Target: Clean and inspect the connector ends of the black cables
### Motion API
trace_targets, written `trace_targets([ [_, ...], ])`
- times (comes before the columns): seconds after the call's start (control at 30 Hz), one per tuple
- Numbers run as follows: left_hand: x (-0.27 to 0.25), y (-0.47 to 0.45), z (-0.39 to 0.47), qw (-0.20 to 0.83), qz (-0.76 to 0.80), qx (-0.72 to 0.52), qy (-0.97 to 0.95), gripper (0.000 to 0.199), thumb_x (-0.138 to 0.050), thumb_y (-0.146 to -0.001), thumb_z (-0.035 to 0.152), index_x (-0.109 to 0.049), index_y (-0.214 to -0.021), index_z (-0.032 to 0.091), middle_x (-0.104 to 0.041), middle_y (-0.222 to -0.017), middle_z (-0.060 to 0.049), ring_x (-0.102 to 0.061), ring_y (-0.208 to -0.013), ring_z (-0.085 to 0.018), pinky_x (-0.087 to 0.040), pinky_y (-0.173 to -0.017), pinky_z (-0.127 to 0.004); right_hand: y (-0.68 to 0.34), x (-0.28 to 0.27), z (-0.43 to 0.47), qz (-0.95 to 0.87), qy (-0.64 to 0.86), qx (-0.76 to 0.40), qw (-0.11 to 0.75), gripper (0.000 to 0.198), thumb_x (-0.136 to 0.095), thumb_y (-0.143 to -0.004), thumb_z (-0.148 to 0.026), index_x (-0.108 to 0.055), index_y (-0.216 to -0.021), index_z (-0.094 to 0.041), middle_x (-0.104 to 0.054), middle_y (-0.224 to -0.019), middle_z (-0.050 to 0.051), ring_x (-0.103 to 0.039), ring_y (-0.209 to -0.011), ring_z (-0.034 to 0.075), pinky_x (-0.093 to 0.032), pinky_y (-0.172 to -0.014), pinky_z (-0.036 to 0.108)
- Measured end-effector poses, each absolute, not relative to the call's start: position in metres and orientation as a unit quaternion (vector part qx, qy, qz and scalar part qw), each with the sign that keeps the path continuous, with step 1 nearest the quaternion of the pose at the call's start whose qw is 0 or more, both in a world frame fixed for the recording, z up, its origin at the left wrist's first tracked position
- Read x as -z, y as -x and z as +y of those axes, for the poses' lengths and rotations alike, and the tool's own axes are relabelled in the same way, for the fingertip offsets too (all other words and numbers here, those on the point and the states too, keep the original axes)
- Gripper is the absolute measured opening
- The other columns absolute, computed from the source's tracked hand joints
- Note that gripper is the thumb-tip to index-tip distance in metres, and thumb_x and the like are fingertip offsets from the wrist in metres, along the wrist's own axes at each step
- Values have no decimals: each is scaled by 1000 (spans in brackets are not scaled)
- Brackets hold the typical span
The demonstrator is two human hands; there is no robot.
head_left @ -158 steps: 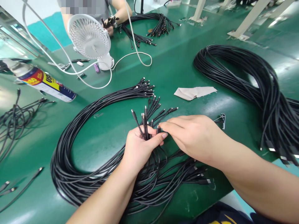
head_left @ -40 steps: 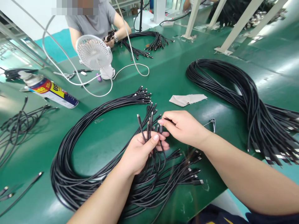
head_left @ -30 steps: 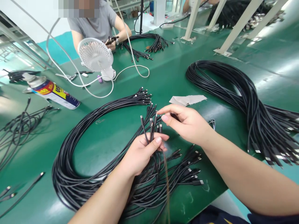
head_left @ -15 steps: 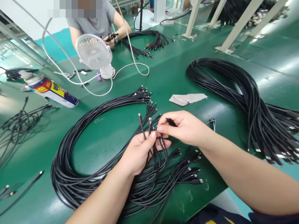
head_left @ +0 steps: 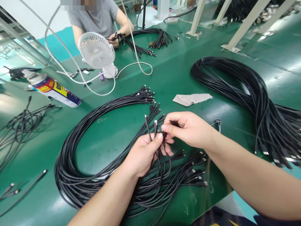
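Note:
My left hand (head_left: 147,150) is closed around several black USB cables (head_left: 147,125), their metal-tipped ends pointing up past the thumb. Close against it, my right hand (head_left: 185,128) pinches with thumb and forefinger at one cable end. A black bristly piece, like a small brush (head_left: 174,123), is tucked in the right fingers; most of it is hidden. Below both hands lies a large looped bundle of black cables (head_left: 70,147). Its connectors fan out at the upper middle and under the hands.
A second cable bundle (head_left: 254,91) lies at right, with a grey cloth (head_left: 191,99) nearer the middle. A spray can (head_left: 56,91), a white fan (head_left: 97,51) with a looping cord and loose cables (head_left: 25,122) lie at left. Across the table a person (head_left: 94,23) handles cables.
The view has shifted slightly, so the scene sits a little further right. My hands stay together at the cable ends, the right fingers shifting slightly at the pinched connector.

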State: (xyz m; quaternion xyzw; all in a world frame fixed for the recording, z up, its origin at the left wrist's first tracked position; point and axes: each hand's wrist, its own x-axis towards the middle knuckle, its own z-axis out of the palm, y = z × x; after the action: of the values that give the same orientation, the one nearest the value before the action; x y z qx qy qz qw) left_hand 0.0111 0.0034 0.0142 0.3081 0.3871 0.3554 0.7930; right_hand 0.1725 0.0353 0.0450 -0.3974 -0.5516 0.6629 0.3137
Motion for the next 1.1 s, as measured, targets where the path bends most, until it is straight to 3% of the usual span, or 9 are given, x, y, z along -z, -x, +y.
trace_targets([
  [0.23,-10,-12,2,775,412,-359,-318,26,-65,-86,37,-71,-82,12,-67,-64,-4,-63,-62,-13,-47,-65,-24,-166,-51,31,-610,452,-586,284,27,-56,-88,-33,-47,-66,-20,-54,-48,-6,-60,-43,13,-48,-47,24],
  [0.4,-13,-8,5,784,388,-379,-302,24,-62,-88,35,-70,-81,13,-63,-62,-1,-60,-60,-11,-50,-67,-26,-173,-54,30,-659,423,-539,309,3,-46,-93,-23,-46,-96,-21,-60,-67,-4,-65,-56,12,-53,-59,26],
  [0.47,-14,-6,5,795,372,-375,-297,25,-61,-89,35,-71,-82,13,-62,-62,-2,-60,-60,-12,-51,-68,-27,-178,-53,28,-703,439,-455,325,10,-43,-94,-19,-42,-104,-20,-62,-72,-3,-64,-62,12,-51,-62,25],
  [0.57,-15,-5,5,807,356,-365,-297,25,-60,-90,34,-72,-83,13,-63,-63,-3,-60,-61,-12,-52,-68,-28,-183,-51,25,-762,472,-316,310,3,-43,-95,-19,-44,-97,-19,-62,-71,-2,-59,-61,11,-45,-56,23],
  [0.67,-16,-5,5,811,343,-369,-297,24,-61,-89,33,-73,-83,13,-61,-62,-2,-57,-60,-11,-52,-66,-27,-184,-52,21,-812,447,-250,280,14,-43,-95,-15,-54,-87,-18,-64,-75,-1,-59,-66,12,-44,-60,24],
  [0.83,-17,-4,5,816,328,-372,-296,22,-62,-89,32,-73,-83,15,-61,-62,-2,-55,-60,-10,-49,-63,-24,-181,-51,15,-864,411,-105,270,23,-43,-91,-8,-65,-88,-15,-67,-80,2,-61,-68,13,-44,-61,26],
  [1.1,-16,-5,4,779,370,-367,-348,25,-62,-89,36,-73,-86,14,-62,-61,-2,-58,-58,-11,-49,-66,-27,-179,-48,13,-877,398,-2,269,27,-43,-89,-8,-70,-88,-10,-69,-76,4,-61,-59,15,-41,-54,28],
])
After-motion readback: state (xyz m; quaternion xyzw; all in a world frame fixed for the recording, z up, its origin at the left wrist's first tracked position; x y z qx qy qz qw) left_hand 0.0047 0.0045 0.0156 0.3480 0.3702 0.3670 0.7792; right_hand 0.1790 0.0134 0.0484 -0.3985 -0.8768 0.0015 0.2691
